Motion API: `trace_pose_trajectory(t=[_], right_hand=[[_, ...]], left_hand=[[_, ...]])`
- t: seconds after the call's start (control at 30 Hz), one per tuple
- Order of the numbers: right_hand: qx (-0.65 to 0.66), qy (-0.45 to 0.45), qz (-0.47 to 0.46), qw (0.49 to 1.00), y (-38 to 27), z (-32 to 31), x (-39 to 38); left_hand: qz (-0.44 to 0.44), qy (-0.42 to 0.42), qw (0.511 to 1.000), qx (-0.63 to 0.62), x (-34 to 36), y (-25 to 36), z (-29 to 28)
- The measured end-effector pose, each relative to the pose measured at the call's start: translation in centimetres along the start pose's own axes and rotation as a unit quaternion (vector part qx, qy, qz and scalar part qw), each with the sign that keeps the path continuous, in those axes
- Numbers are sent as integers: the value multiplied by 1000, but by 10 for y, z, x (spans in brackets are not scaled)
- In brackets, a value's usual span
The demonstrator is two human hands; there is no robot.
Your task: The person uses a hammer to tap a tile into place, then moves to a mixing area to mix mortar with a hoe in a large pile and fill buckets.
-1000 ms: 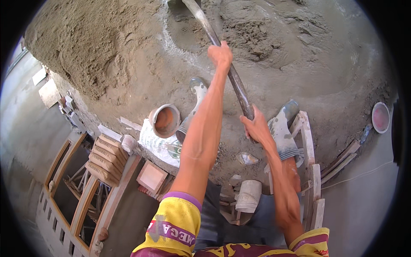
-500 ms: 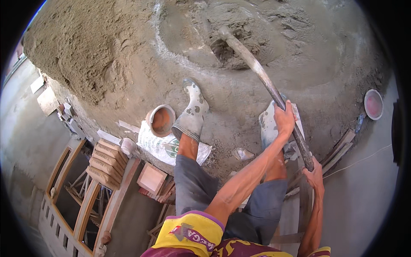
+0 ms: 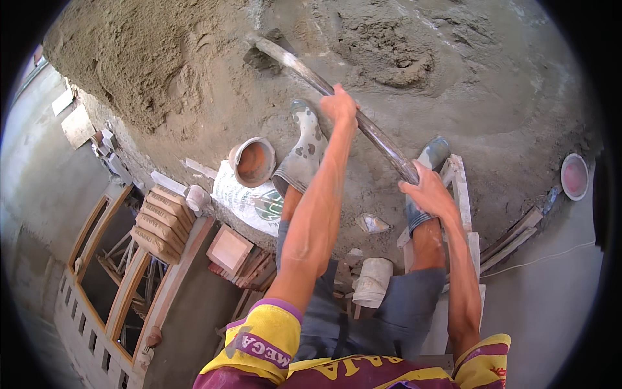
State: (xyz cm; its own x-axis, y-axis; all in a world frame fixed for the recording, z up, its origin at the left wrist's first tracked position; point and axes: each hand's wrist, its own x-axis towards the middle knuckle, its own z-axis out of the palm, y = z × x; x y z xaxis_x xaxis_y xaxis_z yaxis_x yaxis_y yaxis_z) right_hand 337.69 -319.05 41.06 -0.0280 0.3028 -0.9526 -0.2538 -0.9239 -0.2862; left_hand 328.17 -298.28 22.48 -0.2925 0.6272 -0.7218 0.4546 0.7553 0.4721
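Observation:
A hoe (image 3: pixel 382 139) with a long worn wooden handle slants across the view from upper left to lower right. My left hand (image 3: pixel 339 106) is wrapped round the middle of the handle. Close to its end, my right hand (image 3: pixel 427 189) grips it too. The dark hoe blade (image 3: pixel 264 59) rests against wet grey mortar (image 3: pixel 304 29) at the far side, beside a pale line in the mix; its lower edge is partly hidden. Right of the blade lies a churned, lumpy hollow (image 3: pixel 402 61) in the mortar. The handle passes above my spotted rubber boots (image 3: pixel 304 146).
A heap of sandy mix (image 3: pixel 136 71) rises at the far left. Beside my left boot stand a bucket (image 3: pixel 253 162) and a white sack (image 3: pixel 240 194). A white pail (image 3: pixel 372 282) is between my legs. Stacked bags (image 3: pixel 162 223) lie left, a round basin (image 3: pixel 574 176) right.
The hoe has swung left, its blade moving from the churned hollow to the pale line. Both hands have shifted left with the handle, and the white pail has come into view.

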Motion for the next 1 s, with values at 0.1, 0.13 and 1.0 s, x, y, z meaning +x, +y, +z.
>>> trace_pose_trajectory(t=[0.1,0.13,1.0], right_hand=[[-15,76,-58,995,69,-12,-44],[40,64,54,996,53,-15,-73],[35,161,-7,986,11,140,-28]], left_hand=[[-18,-21,999,32,-71,-54,14],[-40,-59,997,29,-97,-71,14],[-36,-127,989,62,3,-4,-63]])
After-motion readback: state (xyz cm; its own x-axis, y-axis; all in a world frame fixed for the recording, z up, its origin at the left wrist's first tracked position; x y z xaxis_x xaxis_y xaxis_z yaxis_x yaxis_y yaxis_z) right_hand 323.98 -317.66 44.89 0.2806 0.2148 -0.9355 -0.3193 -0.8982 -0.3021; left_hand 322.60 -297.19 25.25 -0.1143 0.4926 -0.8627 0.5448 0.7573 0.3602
